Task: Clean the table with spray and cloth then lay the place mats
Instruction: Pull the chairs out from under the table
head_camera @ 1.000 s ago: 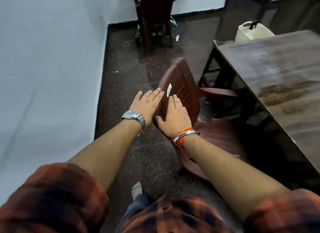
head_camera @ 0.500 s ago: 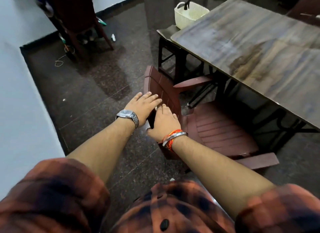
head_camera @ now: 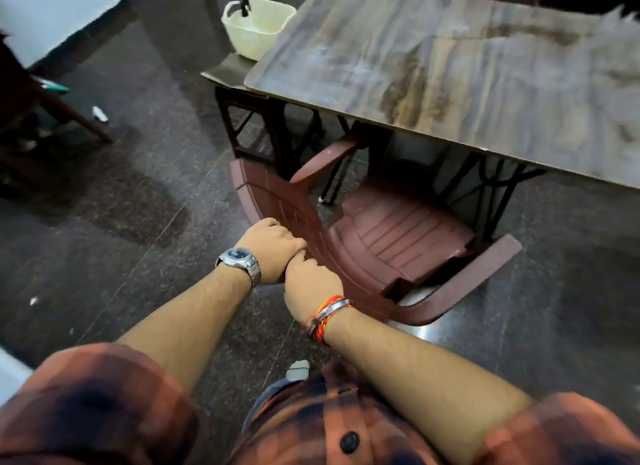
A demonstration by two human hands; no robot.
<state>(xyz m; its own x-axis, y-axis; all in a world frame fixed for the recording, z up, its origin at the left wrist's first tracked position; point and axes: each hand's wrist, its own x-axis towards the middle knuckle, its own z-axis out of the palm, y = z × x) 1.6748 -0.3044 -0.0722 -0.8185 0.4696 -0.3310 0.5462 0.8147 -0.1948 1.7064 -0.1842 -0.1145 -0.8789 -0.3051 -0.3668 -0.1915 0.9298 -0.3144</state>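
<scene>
Both hands, left [head_camera: 268, 248] and right [head_camera: 310, 284], now curled over the chair [head_camera: 377, 243] backrest, have swung it seat-first under the table [head_camera: 467, 73], still unwiped; basket [head_camera: 258, 23] sits beyond its far corner.

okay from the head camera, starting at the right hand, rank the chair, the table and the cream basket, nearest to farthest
From the right hand:
1. Chair: the hand rests on its backrest.
2. Table: ahead, over the chair seat.
3. Basket: farthest, on a low stand at the table's far left corner.
</scene>
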